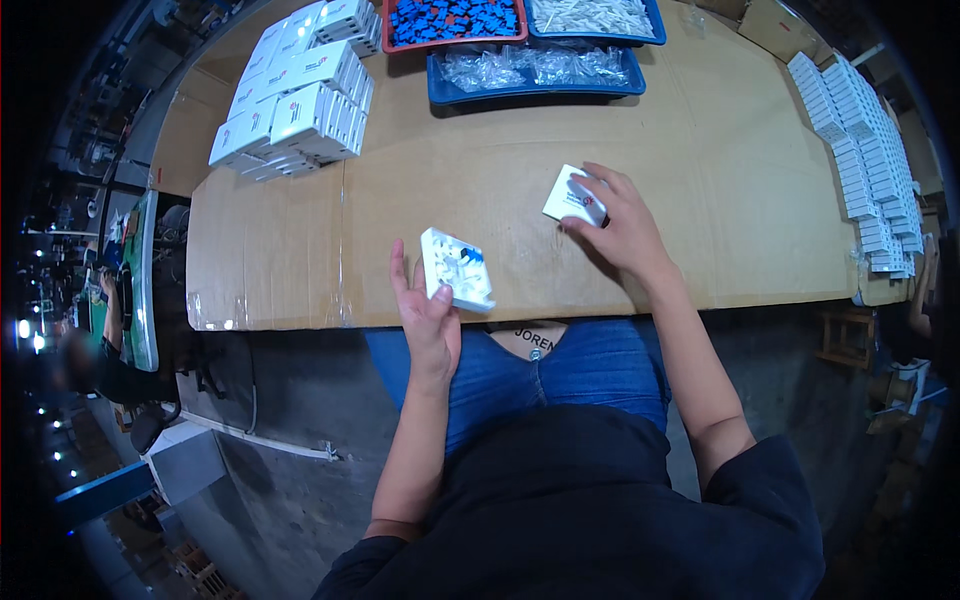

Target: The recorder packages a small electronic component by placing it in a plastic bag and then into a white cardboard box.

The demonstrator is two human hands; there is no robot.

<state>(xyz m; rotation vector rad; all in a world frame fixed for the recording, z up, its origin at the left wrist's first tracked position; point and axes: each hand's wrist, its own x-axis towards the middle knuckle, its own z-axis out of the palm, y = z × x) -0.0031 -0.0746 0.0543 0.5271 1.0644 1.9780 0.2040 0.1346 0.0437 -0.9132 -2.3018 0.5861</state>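
Note:
My left hand is closed on a shallow white plastic case, held tilted near the table's front edge. Inside the case lie small white pieces and one blue piece; their exact kinds are too small to tell. Farther off and to the right, my right hand grips a flat white square cover with dark print and a small red mark. The thumb and fingers hold it by its edges, close over the cardboard. Whether it touches the table I cannot tell.
Stacked white boxes stand at the far left, and tall stacks of white cases at the right. At the back are a red tray of blue and red pieces, a blue tray of white pieces, and another blue tray of clear bags.

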